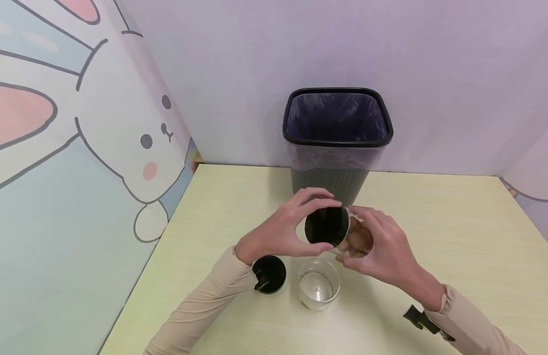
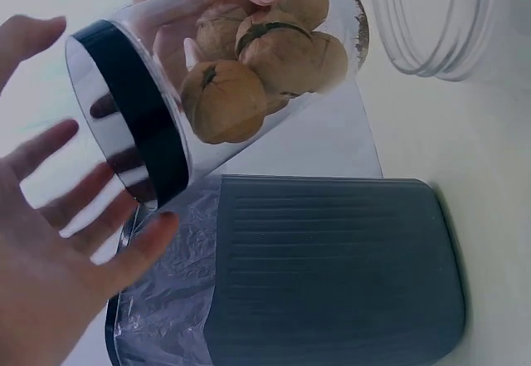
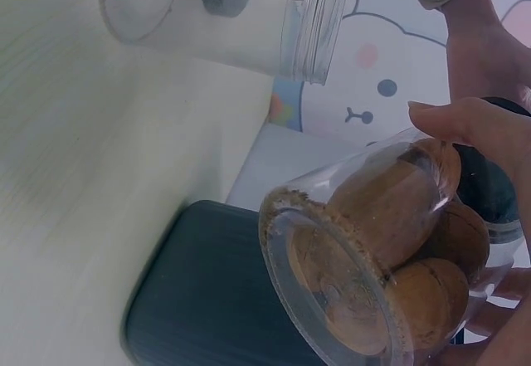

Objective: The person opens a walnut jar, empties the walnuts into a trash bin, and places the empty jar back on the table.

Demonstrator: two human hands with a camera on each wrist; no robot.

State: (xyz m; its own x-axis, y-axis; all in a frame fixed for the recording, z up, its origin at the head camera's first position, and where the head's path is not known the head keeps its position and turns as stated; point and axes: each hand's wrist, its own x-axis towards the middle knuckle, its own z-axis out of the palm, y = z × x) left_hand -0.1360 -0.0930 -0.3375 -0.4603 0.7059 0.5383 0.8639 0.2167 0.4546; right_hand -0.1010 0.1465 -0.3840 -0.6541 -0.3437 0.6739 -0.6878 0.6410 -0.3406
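My right hand (image 1: 384, 246) grips a clear jar (image 3: 415, 146) with a black lid (image 2: 149, 117), tilted on its side above the table. Inside lie several brown walnuts (image 2: 278, 46), and brown crumbs cling along the edge of the jar's base. Around the lid my left hand (image 1: 291, 227) spreads its fingers and thumb, with a gap between palm and lid. In the left wrist view one fingertip overlaps the lid's rim, while the thumb stands apart from it. Below the hands an uncovered clear jar (image 1: 317, 296) stands upright on the table.
A second black lid (image 1: 270, 274) lies on the table (image 1: 456, 236) left of the uncovered jar, partly behind the left sleeve. Behind the hands stands a dark bin (image 1: 331, 182) with a plastic liner, close to the back wall. A rabbit picture (image 1: 118, 123) covers the left wall.
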